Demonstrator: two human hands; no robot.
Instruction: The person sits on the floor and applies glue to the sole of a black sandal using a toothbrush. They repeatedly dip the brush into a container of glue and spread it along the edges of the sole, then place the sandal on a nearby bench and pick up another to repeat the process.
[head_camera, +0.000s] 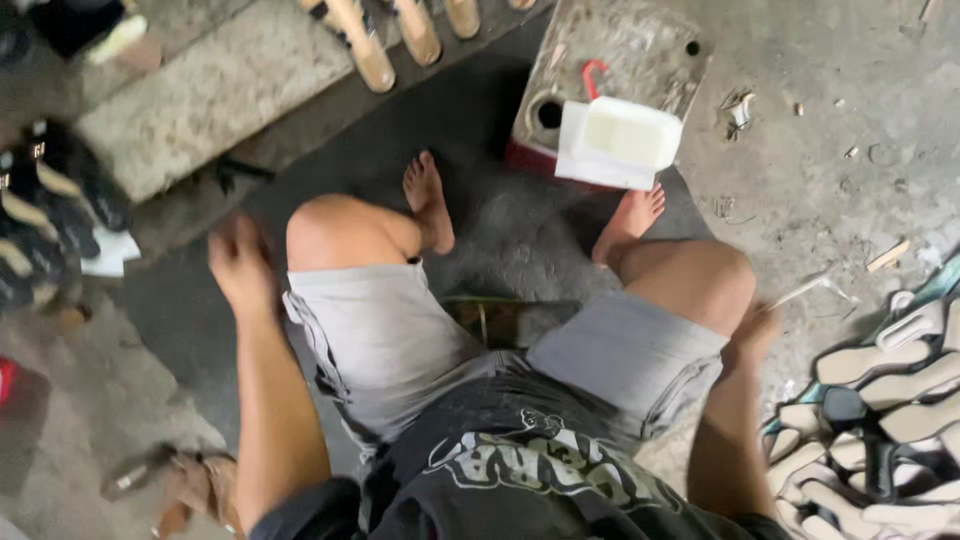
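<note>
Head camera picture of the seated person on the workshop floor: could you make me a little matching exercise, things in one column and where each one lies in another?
Things:
1. White rectangular plastic container
2. Pile of pale beige shoe soles
3. Left hand
4. Tan heeled sandal

Places:
A. On the floor beside the left elbow
B. On the grey stained box in front of the feet
C. Raised beside the left knee
D. On the floor by the right hand

Pairs: 1-B, 2-D, 3-C, 4-A

The floor (860, 150) is rough grey concrete, littered with scraps. A dark mat (480, 130) covers its middle. A pale stone step (210, 90) lies beyond.
</note>
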